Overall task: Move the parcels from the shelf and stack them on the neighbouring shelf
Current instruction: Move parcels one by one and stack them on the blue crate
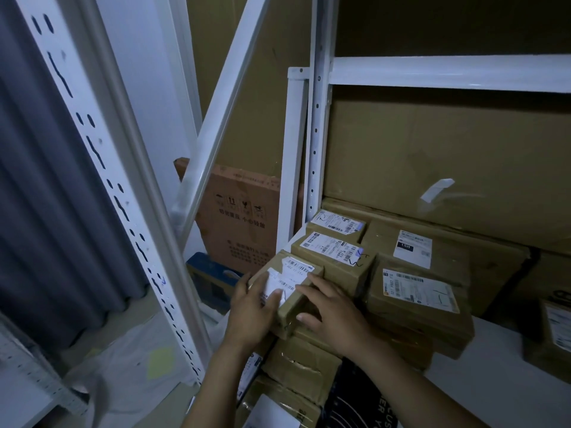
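Head view: a small brown cardboard parcel [289, 285] with a white label sits on a stack of taped brown boxes [304, 362], below and left of the white perforated shelf post [315, 143]. The left hand [250, 308] and right hand [332, 312] clasp its opposite sides, fingers over the top. It looks light and stiff with slick tape, so gripping it by opposite edges suits it.

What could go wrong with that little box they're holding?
The small parcel, gripped by the left hand and right hand, sits at the stack's outer corner and could slip off. The parcels beneath look unevenly piled and might shift. The white upright stands close; the parcel could knock it.
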